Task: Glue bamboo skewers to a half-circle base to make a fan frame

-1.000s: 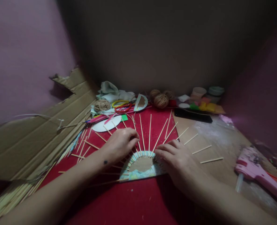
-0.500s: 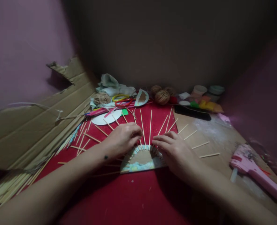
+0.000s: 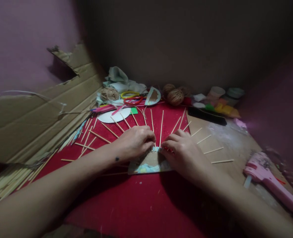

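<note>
A cardboard half-circle (image 3: 148, 168) with a bluish patterned edge lies on a red surface, thin wooden sticks (image 3: 161, 127) fanning out from its curved rim. My left hand (image 3: 138, 140) is closed at the upper left of that rim, its fingertips pinched at the lower part of a stick. Opposite it, my right hand (image 3: 182, 148) has bent fingers closed on the right side of the rim, around the stick bases. The fingers hide part of the rim on both sides.
Behind the fan are a twine ball (image 3: 109, 94), red-handled scissors (image 3: 133, 99), a smaller half-circle (image 3: 152, 96) and brown balls of twine (image 3: 175, 97). A pink glue gun (image 3: 265, 175) lies at right. Loose sticks (image 3: 7, 183) and cardboard sheets (image 3: 20, 129) are at left.
Both hands have closed in on the curved rim, and the right fingers have bent more. The view has tilted slightly, showing the half-circle a little higher.
</note>
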Motion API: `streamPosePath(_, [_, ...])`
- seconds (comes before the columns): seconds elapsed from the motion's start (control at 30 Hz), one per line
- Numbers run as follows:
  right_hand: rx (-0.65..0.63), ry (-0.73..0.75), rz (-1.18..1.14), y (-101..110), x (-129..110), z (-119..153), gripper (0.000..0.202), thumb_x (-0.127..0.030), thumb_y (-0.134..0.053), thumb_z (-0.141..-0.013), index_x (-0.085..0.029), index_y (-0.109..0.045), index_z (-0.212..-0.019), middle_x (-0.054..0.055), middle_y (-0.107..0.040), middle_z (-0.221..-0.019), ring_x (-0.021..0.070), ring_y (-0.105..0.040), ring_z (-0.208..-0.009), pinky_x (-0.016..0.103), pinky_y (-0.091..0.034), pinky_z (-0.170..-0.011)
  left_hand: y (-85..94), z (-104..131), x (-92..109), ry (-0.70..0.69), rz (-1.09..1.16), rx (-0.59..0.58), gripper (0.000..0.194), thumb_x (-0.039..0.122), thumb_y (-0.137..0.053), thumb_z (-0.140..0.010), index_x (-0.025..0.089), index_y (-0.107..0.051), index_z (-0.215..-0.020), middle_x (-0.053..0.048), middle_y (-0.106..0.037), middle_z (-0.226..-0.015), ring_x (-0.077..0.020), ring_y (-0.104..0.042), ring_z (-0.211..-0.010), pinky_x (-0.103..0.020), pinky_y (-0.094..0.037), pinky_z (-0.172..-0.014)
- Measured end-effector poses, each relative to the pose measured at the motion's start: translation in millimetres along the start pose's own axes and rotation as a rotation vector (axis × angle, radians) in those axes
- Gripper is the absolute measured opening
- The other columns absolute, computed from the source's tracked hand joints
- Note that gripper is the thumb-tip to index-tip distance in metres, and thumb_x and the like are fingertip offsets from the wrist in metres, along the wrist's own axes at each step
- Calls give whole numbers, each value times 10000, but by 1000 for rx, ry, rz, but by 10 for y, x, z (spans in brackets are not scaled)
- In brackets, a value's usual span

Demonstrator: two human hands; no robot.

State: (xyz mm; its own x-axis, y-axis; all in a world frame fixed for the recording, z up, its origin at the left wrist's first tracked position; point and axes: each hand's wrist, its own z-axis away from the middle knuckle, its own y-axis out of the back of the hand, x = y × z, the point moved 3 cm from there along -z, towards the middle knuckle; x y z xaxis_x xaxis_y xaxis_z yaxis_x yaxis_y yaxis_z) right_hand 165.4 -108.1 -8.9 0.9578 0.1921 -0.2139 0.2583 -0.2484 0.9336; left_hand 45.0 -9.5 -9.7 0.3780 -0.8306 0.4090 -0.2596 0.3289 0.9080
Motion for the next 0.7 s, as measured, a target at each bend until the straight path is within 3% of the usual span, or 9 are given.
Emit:
streamPosePath(0.4, [-24, 35, 119, -106, -65, -37, 181, -169, -597, -836, -164, -677, -673, 56, -639, -715, 208, -480, -765, 333, -315, -697, 21, -11, -1, 17, -10, 7, 138, 162, -561, -830, 142, -696, -810, -32, -614, -790, -125, -556, -724, -231, -404, -676])
streamPosePath(0.7, [-90, 24, 54, -127, -35, -78, 207, -157, -572, -841, -159, -682, -665, 64, -650, -698, 206, -480, -737, 336, -325, -680, -29, -11, -19, 15, -15, -41, 153, 182, -541, -822, 167, -693, -815, -31, -608, -778, -132, -551, -714, -239, -392, -643])
